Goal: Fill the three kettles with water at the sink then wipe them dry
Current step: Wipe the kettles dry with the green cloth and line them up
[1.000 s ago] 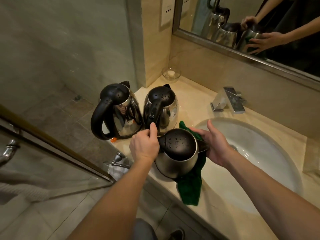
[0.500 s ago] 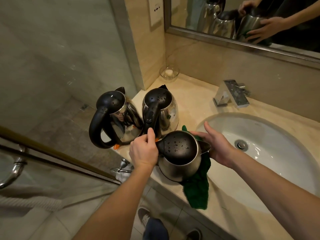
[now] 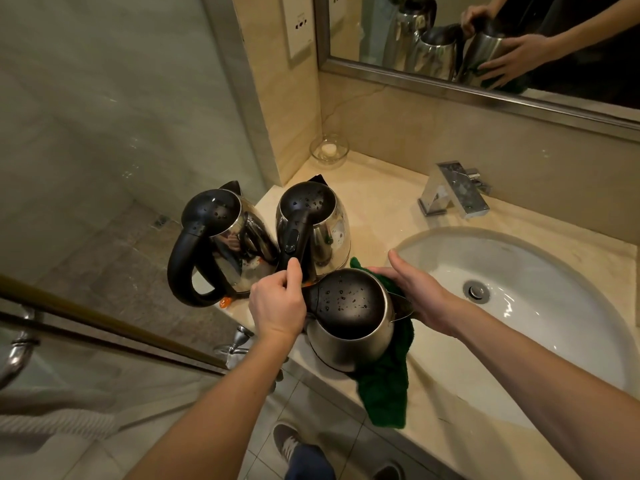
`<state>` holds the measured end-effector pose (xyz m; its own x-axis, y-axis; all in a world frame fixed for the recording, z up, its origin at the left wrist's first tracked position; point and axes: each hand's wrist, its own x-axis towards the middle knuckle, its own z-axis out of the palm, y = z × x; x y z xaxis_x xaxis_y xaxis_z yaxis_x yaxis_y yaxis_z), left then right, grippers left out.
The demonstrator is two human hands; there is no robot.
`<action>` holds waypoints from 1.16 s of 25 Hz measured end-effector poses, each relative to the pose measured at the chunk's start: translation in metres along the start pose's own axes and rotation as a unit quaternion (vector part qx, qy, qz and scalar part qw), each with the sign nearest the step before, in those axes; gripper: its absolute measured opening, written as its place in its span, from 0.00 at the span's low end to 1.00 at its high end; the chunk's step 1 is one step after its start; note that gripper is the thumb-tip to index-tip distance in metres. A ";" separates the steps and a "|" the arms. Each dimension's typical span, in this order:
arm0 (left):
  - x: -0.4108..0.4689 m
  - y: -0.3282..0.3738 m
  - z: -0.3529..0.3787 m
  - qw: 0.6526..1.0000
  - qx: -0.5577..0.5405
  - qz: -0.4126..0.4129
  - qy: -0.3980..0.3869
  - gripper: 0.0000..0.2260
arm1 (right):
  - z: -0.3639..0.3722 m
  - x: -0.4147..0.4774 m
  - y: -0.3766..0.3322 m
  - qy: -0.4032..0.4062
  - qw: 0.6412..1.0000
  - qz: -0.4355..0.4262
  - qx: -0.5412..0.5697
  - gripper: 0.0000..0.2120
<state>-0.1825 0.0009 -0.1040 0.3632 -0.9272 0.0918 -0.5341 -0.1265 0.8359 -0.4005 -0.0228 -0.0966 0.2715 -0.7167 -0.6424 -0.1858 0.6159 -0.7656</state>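
Three steel kettles with black lids stand on the beige counter left of the sink [image 3: 540,244]. The near kettle [image 3: 349,327] sits at the counter's front edge on a green cloth [image 3: 384,396]. My left hand [image 3: 277,306] is shut on its black handle. My right hand [image 3: 419,292] presses the green cloth flat against the kettle's right side by the spout. Behind it stand the left kettle [image 3: 225,244] and the middle kettle [image 3: 311,223], both with water drops on their lids.
A chrome faucet [image 3: 453,192] stands behind the basin. A small glass dish [image 3: 329,148] sits in the back corner. A mirror [image 3: 485,39] hangs above. A glass shower wall [image 3: 104,133] and a door rail lie to the left, a towel below.
The hands and near kettle have barely moved; my view has tilted slightly down and right, showing more of the basin and drain.
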 end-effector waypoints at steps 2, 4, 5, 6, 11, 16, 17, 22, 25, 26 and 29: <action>0.000 -0.001 0.000 1.000 0.003 0.005 -0.002 0.27 | 0.004 0.007 0.002 0.001 1.000 0.013 -0.010 0.33; 0.001 0.000 -0.001 1.000 0.007 0.007 -0.010 0.26 | 0.004 0.009 0.003 0.006 1.000 0.017 -0.012 0.33; 0.002 0.000 -0.001 1.000 0.009 0.007 -0.013 0.26 | 0.004 0.008 0.002 0.010 1.000 0.015 -0.015 0.33; 0.003 0.000 0.000 1.000 0.011 0.007 -0.016 0.26 | 0.003 0.005 -0.001 0.015 1.000 0.008 -0.018 0.32; 0.006 -0.002 0.002 1.000 0.012 0.013 -0.014 0.26 | 0.003 -0.006 -0.016 0.013 0.997 -0.050 -0.051 0.29; 0.007 -0.005 0.004 0.999 0.019 0.025 -0.007 0.26 | 0.005 -0.003 -0.022 0.008 0.995 -0.051 -0.080 0.28; 0.008 -0.005 0.004 0.999 0.020 0.027 -0.004 0.26 | 0.007 0.000 -0.022 0.007 0.996 -0.045 -0.081 0.27; 0.007 -0.004 0.004 0.999 0.018 0.032 0.004 0.25 | 0.016 0.024 -0.021 -0.004 0.994 -0.011 -0.110 0.29; 0.007 -0.004 0.004 0.999 0.026 0.028 -0.002 0.25 | 0.013 0.031 -0.020 -0.014 0.994 -0.009 -0.109 0.31; 0.007 -0.004 0.004 0.999 0.028 0.026 -0.001 0.25 | 0.013 0.030 -0.023 -0.014 0.994 -0.014 -0.108 0.31; 0.007 -0.004 0.004 0.999 0.030 0.020 -0.001 0.25 | 0.019 0.021 -0.038 -0.011 0.991 -0.038 -0.131 0.31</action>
<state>-0.1810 -0.0064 -0.1095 0.3397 -0.9324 0.1237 -0.5930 -0.1102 0.7976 -0.3694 -0.0546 -0.0805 0.3143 -0.7490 -0.5833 -0.4024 0.4515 -0.7964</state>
